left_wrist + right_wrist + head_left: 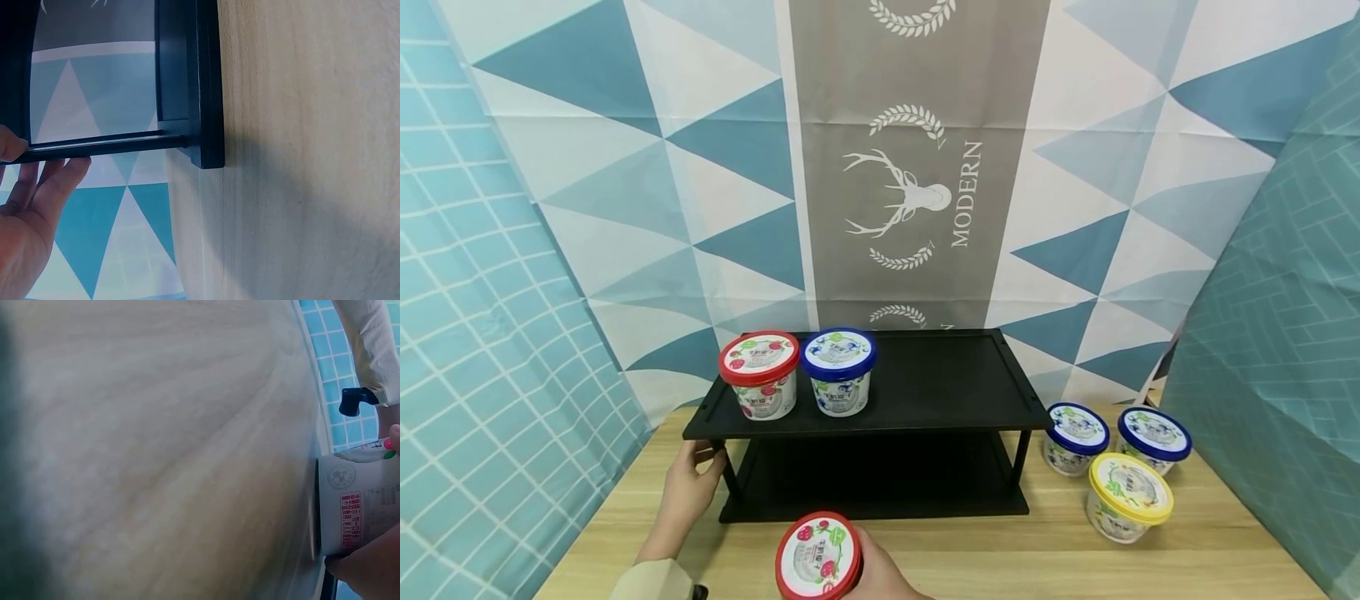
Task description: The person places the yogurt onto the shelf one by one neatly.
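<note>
My left hand [687, 492] grips the left end of a two-tier black shelf [943, 379]. In the left wrist view its thumb and fingers [53, 194] lie on opposite sides of a thin black post [106, 147]. A red-lidded tub [817, 557] with a berry print is held by my right hand [883, 571], in front of the shelf. In the right wrist view the tub's printed side [362, 500] shows at the right edge. On the top tier stand another red-lidded tub [765, 392] and a blue-lidded tub [841, 392], side by side at the left.
Right of the shelf, on the wooden table [1000, 567], two blue-lidded tubs [1077, 433] [1153, 435] stand behind a yellow-lidded tub [1127, 496]. The lower tier [880, 492] lies under the top board. Patterned cloths [917, 200] hang behind and at both sides.
</note>
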`<state>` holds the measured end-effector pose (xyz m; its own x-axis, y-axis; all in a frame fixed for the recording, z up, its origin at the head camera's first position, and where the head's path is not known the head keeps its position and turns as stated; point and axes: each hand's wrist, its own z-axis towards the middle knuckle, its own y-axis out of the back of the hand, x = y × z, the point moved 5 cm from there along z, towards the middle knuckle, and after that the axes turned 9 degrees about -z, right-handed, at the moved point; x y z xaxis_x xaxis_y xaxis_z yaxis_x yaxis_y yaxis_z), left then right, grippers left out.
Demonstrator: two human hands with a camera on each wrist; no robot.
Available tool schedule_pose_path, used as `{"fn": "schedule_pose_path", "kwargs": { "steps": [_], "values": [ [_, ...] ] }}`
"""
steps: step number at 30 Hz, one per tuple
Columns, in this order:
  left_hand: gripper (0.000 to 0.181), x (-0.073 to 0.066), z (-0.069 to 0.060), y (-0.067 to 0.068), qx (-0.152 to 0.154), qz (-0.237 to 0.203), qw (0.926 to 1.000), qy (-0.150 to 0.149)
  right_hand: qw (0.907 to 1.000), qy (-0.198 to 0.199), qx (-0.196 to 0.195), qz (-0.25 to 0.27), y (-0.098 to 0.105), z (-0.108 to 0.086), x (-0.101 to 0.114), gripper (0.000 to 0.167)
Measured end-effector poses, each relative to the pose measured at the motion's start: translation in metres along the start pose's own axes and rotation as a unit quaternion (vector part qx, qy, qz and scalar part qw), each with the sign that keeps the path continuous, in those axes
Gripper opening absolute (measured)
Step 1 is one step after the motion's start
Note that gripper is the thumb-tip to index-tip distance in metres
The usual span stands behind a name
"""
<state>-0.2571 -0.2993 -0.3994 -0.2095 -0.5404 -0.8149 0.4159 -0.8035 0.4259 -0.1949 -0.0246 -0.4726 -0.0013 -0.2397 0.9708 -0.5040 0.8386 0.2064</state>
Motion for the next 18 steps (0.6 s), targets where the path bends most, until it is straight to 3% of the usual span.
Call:
{"fn": "schedule_pose_path", "kwargs": {
  "steps": [5, 9, 18],
  "values": [
    [0.032, 0.001, 0.000, -0.001, 0.003, 0.003, 1.0000, 0.005, 0.9999, 0.001, 0.012, 0.010, 0.002, -0.002, 0.006, 0.081],
    [0.032, 0.001, -0.002, -0.001, 0.007, 0.000, 0.9999, 0.010, 0.9997, 0.012, 0.018, -0.015, 0.007, -0.005, 0.016, 0.081],
    [0.031, 0.001, -0.001, -0.001, 0.003, -0.004, 1.0000, 0.006, 0.9974, 0.048, -0.018, -0.051, 0.028, -0.007, 0.041, 0.082]
  ]
}}
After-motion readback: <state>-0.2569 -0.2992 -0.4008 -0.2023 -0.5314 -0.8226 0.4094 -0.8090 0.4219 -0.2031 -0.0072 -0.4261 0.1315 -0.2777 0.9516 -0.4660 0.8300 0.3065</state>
